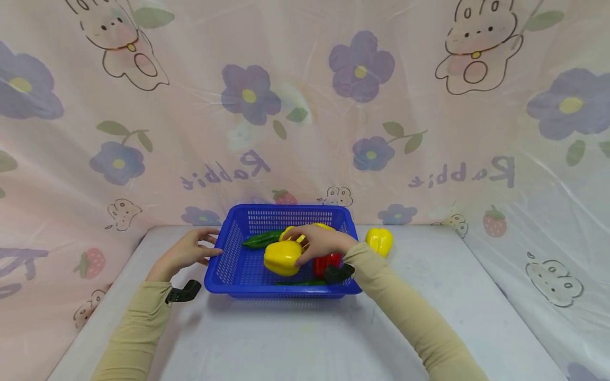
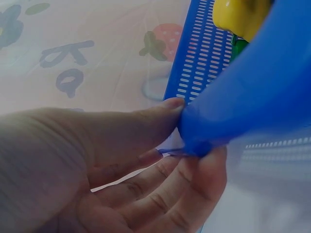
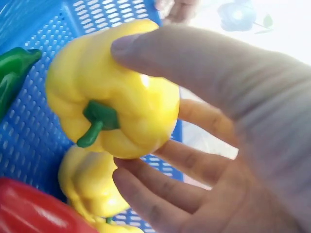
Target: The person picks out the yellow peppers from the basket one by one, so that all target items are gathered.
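Note:
My left hand [image 1: 188, 248] grips the left rim of a blue plastic basket [image 1: 216, 288]. In the left wrist view the thumb lies over the rim [image 2: 233, 92] with fingers beneath it. Over the basket, my right hand [image 1: 324, 241] holds a yellow bell pepper [image 1: 280, 258] with a green stem. The right wrist view shows the thumb across one side of this pepper [image 3: 77, 73] and fingers on the other. Below it in the basket are another yellow pepper [image 3: 87, 179], a red pepper [image 3: 34, 208] and a green pepper [image 1: 261, 239].
Outside the basket, by its right side, a yellow bell pepper [image 1: 379, 241] sits on the white table [image 1: 305, 344], partly behind the right sleeve. A thin green piece [image 1: 300, 283] lies along the basket's near wall. A patterned curtain [image 1: 305, 132] hangs behind the table.

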Demonstrator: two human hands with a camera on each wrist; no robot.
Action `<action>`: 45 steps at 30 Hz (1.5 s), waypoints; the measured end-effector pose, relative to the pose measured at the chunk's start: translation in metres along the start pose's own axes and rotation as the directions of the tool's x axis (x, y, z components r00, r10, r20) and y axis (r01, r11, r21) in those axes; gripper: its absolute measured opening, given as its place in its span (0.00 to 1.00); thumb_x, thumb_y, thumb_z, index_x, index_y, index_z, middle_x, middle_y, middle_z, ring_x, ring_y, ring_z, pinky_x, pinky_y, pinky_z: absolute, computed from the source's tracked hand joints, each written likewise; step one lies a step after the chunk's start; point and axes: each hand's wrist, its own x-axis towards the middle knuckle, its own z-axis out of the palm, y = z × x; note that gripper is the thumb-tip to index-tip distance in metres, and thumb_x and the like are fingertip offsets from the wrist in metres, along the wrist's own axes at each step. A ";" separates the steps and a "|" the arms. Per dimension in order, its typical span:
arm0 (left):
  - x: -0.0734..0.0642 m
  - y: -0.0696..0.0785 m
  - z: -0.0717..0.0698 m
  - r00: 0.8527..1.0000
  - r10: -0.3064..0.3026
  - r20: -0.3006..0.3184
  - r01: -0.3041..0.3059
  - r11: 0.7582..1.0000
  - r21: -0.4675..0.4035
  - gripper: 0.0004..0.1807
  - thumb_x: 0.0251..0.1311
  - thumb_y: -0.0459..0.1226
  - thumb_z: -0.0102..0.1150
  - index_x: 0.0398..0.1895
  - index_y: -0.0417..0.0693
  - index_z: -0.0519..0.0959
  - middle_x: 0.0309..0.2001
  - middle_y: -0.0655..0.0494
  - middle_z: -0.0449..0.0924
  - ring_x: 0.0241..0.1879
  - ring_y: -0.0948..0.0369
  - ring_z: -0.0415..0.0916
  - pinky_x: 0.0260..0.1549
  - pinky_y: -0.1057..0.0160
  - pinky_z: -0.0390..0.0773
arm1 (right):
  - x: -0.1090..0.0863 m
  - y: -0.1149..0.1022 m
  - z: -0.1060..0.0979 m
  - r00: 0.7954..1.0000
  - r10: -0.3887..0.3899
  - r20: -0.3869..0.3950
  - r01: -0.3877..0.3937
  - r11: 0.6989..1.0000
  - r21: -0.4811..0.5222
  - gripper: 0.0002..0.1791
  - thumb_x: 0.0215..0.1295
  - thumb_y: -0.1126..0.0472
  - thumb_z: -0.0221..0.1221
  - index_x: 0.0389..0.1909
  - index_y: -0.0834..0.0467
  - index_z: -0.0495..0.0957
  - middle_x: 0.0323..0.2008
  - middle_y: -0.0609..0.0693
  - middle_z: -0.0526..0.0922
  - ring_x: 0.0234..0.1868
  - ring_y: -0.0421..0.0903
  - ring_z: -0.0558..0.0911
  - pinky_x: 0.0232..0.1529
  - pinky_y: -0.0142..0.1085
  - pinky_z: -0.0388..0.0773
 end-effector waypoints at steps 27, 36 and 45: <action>0.002 -0.002 0.001 1.000 -0.008 0.006 0.008 1.000 0.012 0.33 0.62 0.31 0.60 0.66 0.28 0.59 0.51 0.32 0.70 0.37 0.52 0.80 0.32 0.55 0.83 | -0.081 0.039 -0.042 0.978 0.058 -0.199 -0.040 0.995 0.089 0.36 0.52 0.63 0.70 0.62 0.59 0.68 0.58 0.56 0.71 0.57 0.57 0.72 0.60 0.51 0.68; 0.001 -0.005 -0.002 1.000 -0.007 0.008 0.007 1.000 -0.001 0.35 0.62 0.33 0.61 0.67 0.28 0.57 0.52 0.31 0.69 0.37 0.52 0.80 0.33 0.55 0.83 | -0.113 0.057 -0.062 0.944 0.072 -0.322 -0.030 0.991 0.132 0.36 0.52 0.64 0.69 0.63 0.61 0.66 0.60 0.60 0.69 0.58 0.61 0.71 0.60 0.53 0.68; 0.002 -0.004 -0.002 1.000 -0.006 0.009 0.006 1.000 -0.006 0.35 0.62 0.33 0.62 0.67 0.28 0.57 0.52 0.31 0.69 0.37 0.52 0.80 0.32 0.55 0.83 | -0.144 0.061 -0.076 0.922 0.146 -0.357 -0.095 0.983 0.159 0.38 0.55 0.62 0.69 0.65 0.62 0.63 0.62 0.62 0.66 0.60 0.62 0.70 0.61 0.52 0.65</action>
